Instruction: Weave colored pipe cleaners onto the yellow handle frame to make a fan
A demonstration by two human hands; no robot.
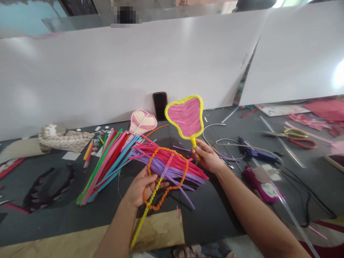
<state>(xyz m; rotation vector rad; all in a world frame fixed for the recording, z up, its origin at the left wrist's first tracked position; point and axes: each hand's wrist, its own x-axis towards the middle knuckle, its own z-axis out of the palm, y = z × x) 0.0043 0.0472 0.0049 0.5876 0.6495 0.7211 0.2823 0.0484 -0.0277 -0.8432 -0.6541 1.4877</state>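
My left hand is closed on an orange twisted pipe-cleaner frame, a bent loop with a yellow twisted stem that slants down toward me. My right hand grips the short yellow handle of a small fan-shaped piece, upright, with a pink strand-filled middle and a yellow rim. Below and behind the orange loop lie bundles of red-pink pipe cleaners and purple pipe cleaners. Left of them are green, pink, red and blue pipe cleaners.
A pink and cream heart-shaped piece and a phone lean near the white board. To the right lie a blue glue gun, scissors and a magenta device. A dark headband-like band lies left.
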